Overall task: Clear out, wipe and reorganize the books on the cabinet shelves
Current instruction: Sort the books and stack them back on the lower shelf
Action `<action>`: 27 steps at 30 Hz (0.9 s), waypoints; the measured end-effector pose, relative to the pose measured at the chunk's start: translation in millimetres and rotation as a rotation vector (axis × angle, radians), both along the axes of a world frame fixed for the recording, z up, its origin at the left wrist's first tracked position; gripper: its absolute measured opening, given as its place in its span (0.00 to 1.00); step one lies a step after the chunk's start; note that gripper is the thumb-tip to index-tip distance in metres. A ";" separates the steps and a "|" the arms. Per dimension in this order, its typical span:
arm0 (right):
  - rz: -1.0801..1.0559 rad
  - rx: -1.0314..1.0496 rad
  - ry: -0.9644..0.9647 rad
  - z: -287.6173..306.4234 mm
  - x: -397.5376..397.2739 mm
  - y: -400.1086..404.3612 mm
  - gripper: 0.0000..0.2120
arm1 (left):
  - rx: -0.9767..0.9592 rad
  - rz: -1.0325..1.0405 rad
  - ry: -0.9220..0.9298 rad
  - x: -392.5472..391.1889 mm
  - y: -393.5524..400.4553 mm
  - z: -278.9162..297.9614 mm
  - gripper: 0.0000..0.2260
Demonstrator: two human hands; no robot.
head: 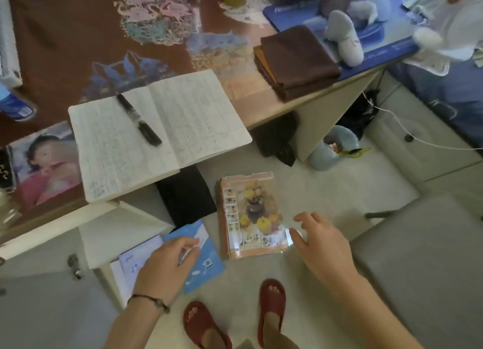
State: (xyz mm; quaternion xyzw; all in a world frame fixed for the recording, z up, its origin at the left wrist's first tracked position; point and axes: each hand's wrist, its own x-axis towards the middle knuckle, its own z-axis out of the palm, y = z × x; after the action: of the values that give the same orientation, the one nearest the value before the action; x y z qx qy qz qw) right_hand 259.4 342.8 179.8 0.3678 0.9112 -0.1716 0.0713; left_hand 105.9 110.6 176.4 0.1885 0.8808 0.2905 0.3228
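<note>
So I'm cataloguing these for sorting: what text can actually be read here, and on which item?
Nothing can be quoted with confidence.
Flower-cover book: large characters along its lower edge, too blurred.
Open notebook: handwriting, too small.
Blue booklet in the left hand: small marks, illegible.
Blue mat: print blurred.

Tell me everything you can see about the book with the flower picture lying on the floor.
The flower-cover book lies flat on the pale floor, cover up, between the black book and the right hand. Its glossy cover shows yellow and orange flowers in a dark vase, small pictures in a strip down the left edge and large characters along the bottom. The edges look worn and orange. The right hand's fingertips reach its lower right corner; whether they touch is unclear.
</note>
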 end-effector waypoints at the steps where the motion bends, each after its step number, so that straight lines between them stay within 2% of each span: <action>1: 0.003 0.000 -0.009 -17.3 1.4 5.7 0.13 | 0.005 -0.010 -0.005 0.4 7.9 -16.3 0.04; 4: -0.002 -0.024 -0.035 -74.3 7.0 20.2 0.13 | 0.008 -0.033 -0.024 6.2 29.1 -72.5 0.10; 9: -0.049 -0.086 -0.009 -177.4 13.4 32.4 0.14 | -0.019 -0.101 -0.045 11.1 57.1 -180.4 0.04; 17: -0.112 -0.147 0.055 -350.0 2.8 47.1 0.14 | 0.005 -0.246 0.027 -9.8 95.3 -343.1 0.09; 20: -0.127 -0.132 0.077 -413.1 -4.5 55.7 0.15 | 0.049 -0.232 0.035 -24.8 107.1 -404.5 0.11; 24: -0.147 -0.123 0.117 -485.8 -12.2 68.1 0.15 | 0.066 -0.207 -0.015 -43.5 115.3 -472.3 0.06; 27: -0.132 -0.091 0.133 -527.0 -18.7 77.3 0.15 | 0.040 -0.205 -0.026 -56.9 117.0 -508.9 0.08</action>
State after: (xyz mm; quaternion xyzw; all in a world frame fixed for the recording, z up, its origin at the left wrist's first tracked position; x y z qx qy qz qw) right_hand 240.7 420.1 -347.3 0.4113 0.8788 -0.2414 0.0159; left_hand 49.0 227.7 -332.5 0.2804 0.8465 0.2760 0.3585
